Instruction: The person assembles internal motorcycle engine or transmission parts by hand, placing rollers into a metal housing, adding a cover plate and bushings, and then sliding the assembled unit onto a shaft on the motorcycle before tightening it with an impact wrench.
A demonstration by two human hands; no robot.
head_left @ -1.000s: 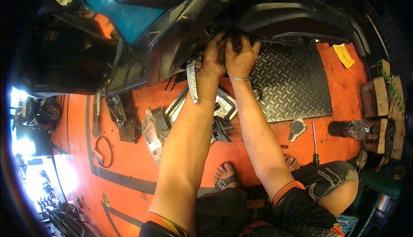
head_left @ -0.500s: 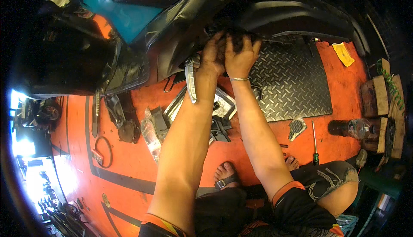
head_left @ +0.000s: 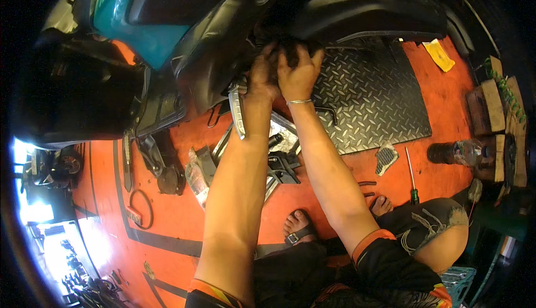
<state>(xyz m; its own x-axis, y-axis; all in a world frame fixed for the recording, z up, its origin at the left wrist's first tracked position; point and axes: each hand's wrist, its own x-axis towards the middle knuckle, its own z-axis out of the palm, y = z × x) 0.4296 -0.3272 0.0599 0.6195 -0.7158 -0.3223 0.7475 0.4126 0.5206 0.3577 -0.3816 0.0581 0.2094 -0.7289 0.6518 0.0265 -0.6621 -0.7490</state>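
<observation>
Both arms reach up to the underside of a motor scooter (head_left: pixel 223 45) with black and teal panels. My right hand (head_left: pixel 298 76) wears a thin bracelet and curls its parted fingers over a dark scooter part (head_left: pixel 290 48), whose kind is lost in shadow. Close beside it, my left hand (head_left: pixel 262 76) is closed at the same dark spot; its fingertips are hidden. A silver footrest (head_left: pixel 237 107) sticks out by the left wrist. Below the forearms lies a metal tray (head_left: pixel 287 126) with black parts (head_left: pixel 283 165) on and beside it.
A black tread-plate mat (head_left: pixel 368 101) covers the orange floor on the right. Around it lie a hex key (head_left: pixel 329 113), a screwdriver (head_left: pixel 412 177), a yellow packet (head_left: pixel 439 55) and a dark bottle (head_left: pixel 455 153). Removed black parts (head_left: pixel 162 165) and a plastic bag (head_left: pixel 198 178) lie left.
The view has shifted slightly, so the scooter and hands sit a little further left in it. Both hands stay at the same dark part, with little change in their grip.
</observation>
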